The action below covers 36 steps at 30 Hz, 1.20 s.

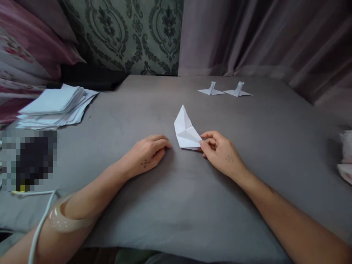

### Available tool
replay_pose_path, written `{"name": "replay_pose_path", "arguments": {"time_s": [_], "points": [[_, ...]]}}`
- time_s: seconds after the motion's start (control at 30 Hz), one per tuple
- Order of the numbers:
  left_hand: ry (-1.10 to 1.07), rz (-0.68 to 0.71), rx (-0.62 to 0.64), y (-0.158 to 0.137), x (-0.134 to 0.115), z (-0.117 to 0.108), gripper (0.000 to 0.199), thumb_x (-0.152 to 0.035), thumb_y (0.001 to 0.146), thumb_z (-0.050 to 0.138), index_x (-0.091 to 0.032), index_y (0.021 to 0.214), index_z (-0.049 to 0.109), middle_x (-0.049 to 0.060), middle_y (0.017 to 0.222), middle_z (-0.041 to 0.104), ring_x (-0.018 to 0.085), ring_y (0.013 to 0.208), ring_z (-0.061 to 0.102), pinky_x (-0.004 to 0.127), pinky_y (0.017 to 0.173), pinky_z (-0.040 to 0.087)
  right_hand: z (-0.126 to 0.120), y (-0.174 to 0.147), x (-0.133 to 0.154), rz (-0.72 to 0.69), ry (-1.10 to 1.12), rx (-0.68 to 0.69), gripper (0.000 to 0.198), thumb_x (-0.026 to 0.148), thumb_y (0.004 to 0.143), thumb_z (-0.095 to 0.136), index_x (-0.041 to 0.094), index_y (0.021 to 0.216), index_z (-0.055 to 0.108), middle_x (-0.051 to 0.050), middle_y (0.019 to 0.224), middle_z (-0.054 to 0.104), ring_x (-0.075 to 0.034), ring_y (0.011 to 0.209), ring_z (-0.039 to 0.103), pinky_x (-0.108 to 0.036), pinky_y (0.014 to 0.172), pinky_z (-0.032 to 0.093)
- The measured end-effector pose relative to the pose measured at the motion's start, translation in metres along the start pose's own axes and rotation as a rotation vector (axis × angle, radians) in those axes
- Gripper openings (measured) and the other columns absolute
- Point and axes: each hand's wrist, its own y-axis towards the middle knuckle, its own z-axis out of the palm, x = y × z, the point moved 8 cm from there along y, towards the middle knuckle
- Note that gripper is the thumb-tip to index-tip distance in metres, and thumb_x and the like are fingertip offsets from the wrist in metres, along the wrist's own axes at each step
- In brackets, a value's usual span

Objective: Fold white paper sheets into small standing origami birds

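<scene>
A piece of folded white paper [184, 129] with several creases stands partly raised above the grey cloth, one point directed away from me. Its lower right corner is pinched between the thumb and fingers of my right hand [221, 152]. Just left of the paper, my left hand [150, 151] rests on the cloth with its fingers curled together. It is apart from the paper, and nothing shows in it.
Two folded paper figures, one [211, 90] beside the other [238, 90], stand at the back right. A stack of white paper [55, 106] lies at the left near a black item [90, 76]. A white cable [41, 220] crosses my left forearm. Curtains hang behind.
</scene>
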Motion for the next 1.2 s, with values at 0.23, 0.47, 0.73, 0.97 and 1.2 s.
{"name": "replay_pose_path", "arguments": {"time_s": [0.23,0.47,0.73,0.97,1.2], "points": [[0.096,-0.007,-0.079,0.001,0.001,-0.004,0.026,-0.017,0.092,0.039,-0.019,0.104,0.062,0.006,0.103,0.068,0.018,0.095,0.064,0.030,0.079,0.054,-0.005,0.001,-0.013,0.171,0.358,0.028,0.025,0.037,0.091,0.042,0.018,0.094,0.057,-0.007,0.080,0.069,-0.012,0.056,0.060,-0.023,0.044,0.044],[0.139,-0.185,-0.316,-0.004,0.009,-0.025,0.013,-0.020,0.087,0.050,-0.018,0.099,0.055,0.006,0.094,0.061,0.014,0.074,0.060,0.026,0.060,0.051,-0.012,-0.009,0.016,-0.214,-0.099,-0.150,0.024,0.031,0.082,0.058,0.021,0.104,0.060,-0.007,0.097,0.066,-0.016,0.074,0.059,-0.032,0.070,0.050],[0.350,0.160,-0.319,0.008,-0.005,-0.018,0.034,-0.024,0.092,0.054,-0.020,0.126,0.050,0.012,0.121,0.059,0.028,0.111,0.051,0.047,0.098,0.044,-0.006,-0.005,0.010,-0.101,-0.039,-0.052,0.032,0.033,0.090,0.048,0.020,0.118,0.054,-0.007,0.099,0.068,-0.019,0.085,0.063,-0.034,0.077,0.049],[0.336,0.186,-0.326,0.023,-0.004,-0.011,0.043,-0.016,0.092,0.046,-0.016,0.135,0.046,0.015,0.127,0.056,0.028,0.117,0.047,0.045,0.100,0.039,0.007,-0.005,0.022,-0.189,0.003,0.064,0.032,0.024,0.090,0.045,0.020,0.119,0.056,-0.005,0.096,0.065,-0.015,0.079,0.060,-0.029,0.074,0.048],[0.216,0.189,-0.284,0.023,0.000,-0.011,0.037,-0.013,0.092,0.046,-0.022,0.125,0.058,0.008,0.125,0.065,0.026,0.122,0.049,0.046,0.103,0.029,0.017,-0.012,0.029,-0.468,-0.123,0.152,0.049,0.000,0.074,0.043,0.024,0.113,0.061,-0.004,0.106,0.062,-0.015,0.093,0.057,-0.030,0.081,0.046]]}}
